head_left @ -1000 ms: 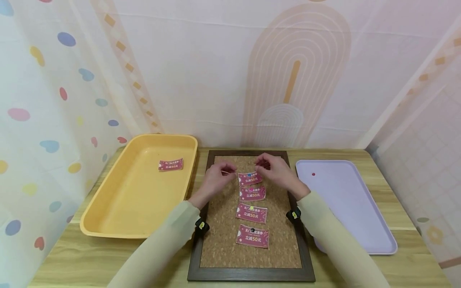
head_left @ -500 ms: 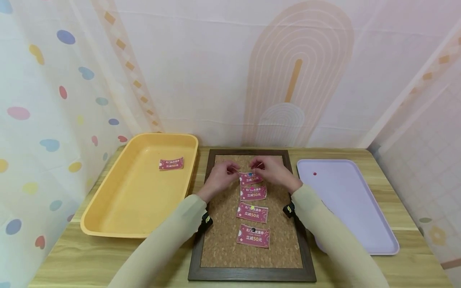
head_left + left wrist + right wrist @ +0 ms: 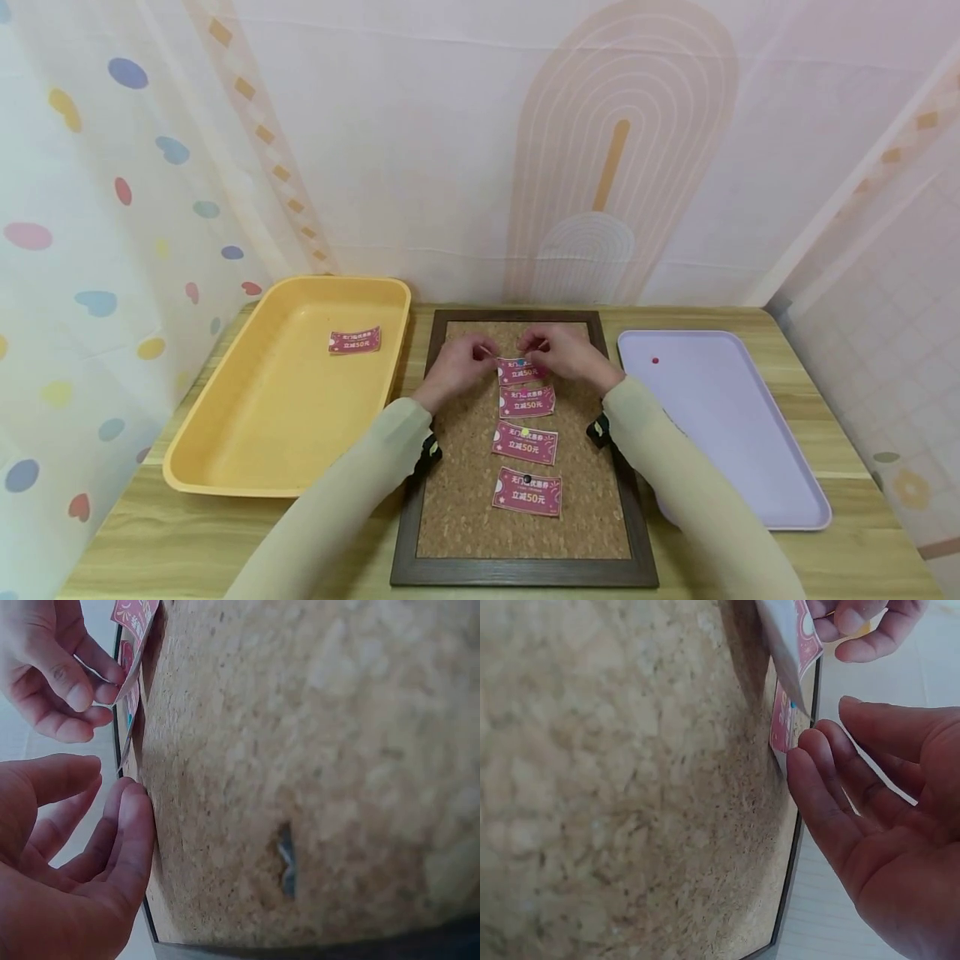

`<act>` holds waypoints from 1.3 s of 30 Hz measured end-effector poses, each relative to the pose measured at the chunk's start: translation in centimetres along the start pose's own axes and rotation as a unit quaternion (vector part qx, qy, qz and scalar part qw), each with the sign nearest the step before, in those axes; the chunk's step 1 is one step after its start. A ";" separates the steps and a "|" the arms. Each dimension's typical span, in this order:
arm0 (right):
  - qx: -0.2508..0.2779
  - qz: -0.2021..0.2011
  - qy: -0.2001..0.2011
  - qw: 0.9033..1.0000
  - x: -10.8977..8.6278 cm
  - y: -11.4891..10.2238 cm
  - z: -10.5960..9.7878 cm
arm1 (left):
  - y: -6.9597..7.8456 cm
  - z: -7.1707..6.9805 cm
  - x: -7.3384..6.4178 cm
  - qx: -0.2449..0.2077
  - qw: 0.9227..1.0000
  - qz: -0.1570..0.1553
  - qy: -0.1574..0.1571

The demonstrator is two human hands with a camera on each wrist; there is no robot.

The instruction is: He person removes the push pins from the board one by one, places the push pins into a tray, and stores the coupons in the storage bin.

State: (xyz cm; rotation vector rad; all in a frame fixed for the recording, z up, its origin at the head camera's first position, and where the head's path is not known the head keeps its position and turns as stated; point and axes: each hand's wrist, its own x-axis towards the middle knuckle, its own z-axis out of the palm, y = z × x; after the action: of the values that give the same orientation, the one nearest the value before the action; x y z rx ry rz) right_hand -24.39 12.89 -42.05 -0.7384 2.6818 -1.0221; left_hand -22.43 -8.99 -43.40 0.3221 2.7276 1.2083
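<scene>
Both hands are at the top pink coupon [image 3: 513, 372] on the framed corkboard [image 3: 465, 467]. A blue pin [image 3: 521, 362] sits near this coupon's upper middle. My left hand [image 3: 461, 367] is at its left edge, with relaxed, bent fingers; the left wrist view shows a gap between thumb and fingertips. At the opposite edge, my right hand [image 3: 566, 354] overlaps the coupon's right end in the head view. Its thumb and fingertips stand apart around a paper corner in the right wrist view. Below hang more coupons, including a lower one [image 3: 527, 492] with a black pin [image 3: 527, 479].
To the left stands a yellow tray [image 3: 300, 433] with a single pink coupon [image 3: 355, 341] in it. A lilac tray [image 3: 742, 450] lies to the right, holding a red pin [image 3: 656, 361]. The wooden table [image 3: 135, 533] ends at a patterned curtain [image 3: 420, 167] behind.
My right hand has shifted left to the top coupon's right end, and my left hand has come slightly closer to its left edge. Over the last half second both barely move.
</scene>
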 end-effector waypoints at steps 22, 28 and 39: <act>-0.044 0.045 -0.039 0.997 1.2 0.5 0.7 | 0.3 0.6 0.7 0.028 0.999 0.005 -0.015; -0.034 0.048 -0.048 0.997 1.3 0.5 0.8 | 0.0 1.0 0.8 0.035 0.999 0.014 -0.005; -0.005 0.056 -0.055 0.997 1.3 0.4 0.9 | 0.1 1.2 0.9 0.018 0.999 0.025 -0.006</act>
State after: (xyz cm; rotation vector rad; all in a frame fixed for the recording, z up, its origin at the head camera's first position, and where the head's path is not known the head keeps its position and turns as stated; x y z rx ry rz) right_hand -25.37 11.96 -42.95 -0.6190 2.6035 -0.9151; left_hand -23.05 -7.83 -44.18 0.4040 2.7499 1.1654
